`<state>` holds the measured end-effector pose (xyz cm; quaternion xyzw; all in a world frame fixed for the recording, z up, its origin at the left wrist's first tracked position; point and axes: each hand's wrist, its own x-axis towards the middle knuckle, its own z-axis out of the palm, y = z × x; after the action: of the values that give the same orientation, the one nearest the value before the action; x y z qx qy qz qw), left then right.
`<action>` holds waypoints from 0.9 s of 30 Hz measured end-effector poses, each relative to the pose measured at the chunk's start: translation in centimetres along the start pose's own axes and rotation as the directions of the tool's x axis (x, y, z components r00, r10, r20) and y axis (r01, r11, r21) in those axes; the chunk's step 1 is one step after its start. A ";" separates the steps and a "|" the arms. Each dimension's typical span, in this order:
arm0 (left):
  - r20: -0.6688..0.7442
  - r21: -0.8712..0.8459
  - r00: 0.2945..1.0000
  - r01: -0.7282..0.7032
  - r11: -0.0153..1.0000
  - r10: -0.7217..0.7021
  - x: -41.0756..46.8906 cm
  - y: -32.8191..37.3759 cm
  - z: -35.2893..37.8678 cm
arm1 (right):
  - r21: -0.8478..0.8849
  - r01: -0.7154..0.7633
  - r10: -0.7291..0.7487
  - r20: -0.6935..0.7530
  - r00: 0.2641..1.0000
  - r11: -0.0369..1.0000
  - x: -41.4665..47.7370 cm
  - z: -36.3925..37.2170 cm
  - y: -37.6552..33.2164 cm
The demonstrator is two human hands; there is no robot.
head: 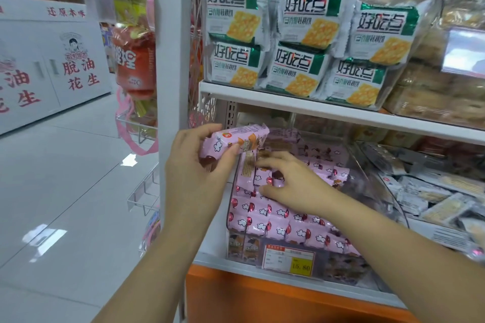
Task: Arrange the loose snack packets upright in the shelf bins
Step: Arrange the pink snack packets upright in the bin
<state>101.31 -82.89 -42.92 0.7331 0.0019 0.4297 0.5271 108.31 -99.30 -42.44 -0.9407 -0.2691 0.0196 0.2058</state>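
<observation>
The left hand [194, 168] grips a pink packet [236, 139] held level, long axis sideways, above the clear bin's [380, 186] back left corner, while the right hand [291, 186] rests on the stacked packets [275, 220] just below; its grip is unclear.

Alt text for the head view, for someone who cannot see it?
The left hand holds a pink snack packet by a clear bin of pink packets, while the right hand rests on those inside. Green-and-white cracker packs sit on the shelf above.
</observation>
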 end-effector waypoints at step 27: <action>0.212 -0.321 0.955 0.267 0.909 -0.206 -1.4 2.2 0.7 | 0.663 0.123 -0.006 -0.176 0.984 0.739 -9.9 -8.3 -0.2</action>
<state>99.91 -85.06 -42.14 0.6576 -0.0304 0.2908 0.6943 100.95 -107.35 -35.46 -0.7920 -0.2588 0.0315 0.5521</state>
